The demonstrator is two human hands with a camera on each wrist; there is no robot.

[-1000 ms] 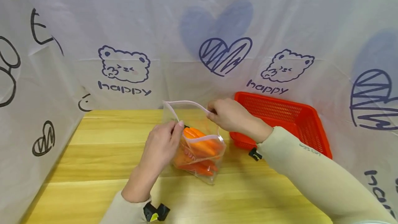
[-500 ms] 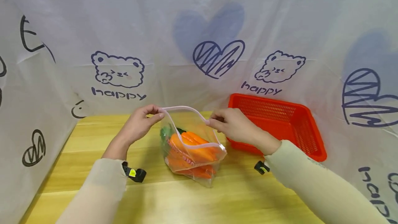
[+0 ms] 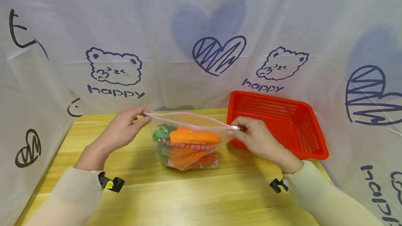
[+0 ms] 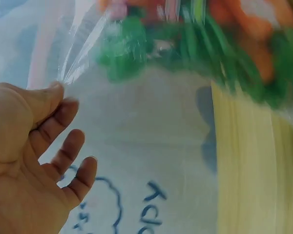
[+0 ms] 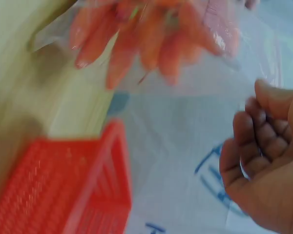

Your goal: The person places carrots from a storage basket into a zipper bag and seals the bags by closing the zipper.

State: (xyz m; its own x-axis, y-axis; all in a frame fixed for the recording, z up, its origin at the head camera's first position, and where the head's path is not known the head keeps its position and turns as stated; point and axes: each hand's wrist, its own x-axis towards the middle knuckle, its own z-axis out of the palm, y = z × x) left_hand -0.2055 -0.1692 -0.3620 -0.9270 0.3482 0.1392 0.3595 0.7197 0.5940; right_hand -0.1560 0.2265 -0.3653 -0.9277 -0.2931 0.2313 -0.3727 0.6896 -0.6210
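A clear zip bag (image 3: 188, 149) full of orange toy carrots (image 3: 194, 137) with green tops stands on the wooden table (image 3: 176, 194). My left hand (image 3: 125, 128) pinches the left end of its pink zip strip (image 3: 188, 119). My right hand (image 3: 248, 135) pinches the right end, by the white slider. The strip is stretched nearly straight between them. In the left wrist view the bag corner (image 4: 71, 68) sits at my thumb tip, with green tops (image 4: 185, 44) blurred above. The right wrist view shows blurred carrots (image 5: 146, 44) in the bag (image 5: 224, 44) and my curled fingers (image 5: 254, 146).
A red plastic mesh basket (image 3: 292, 132) sits on the table just right of my right hand, seen too as the red basket (image 5: 63, 190) in the right wrist view. White printed sheets (image 3: 201, 37) wall in the back and both sides.
My left hand moved from the bag's near rim to the zip strip's left end. My right hand slid to the right end, and the gaping mouth was pulled flat and taut.
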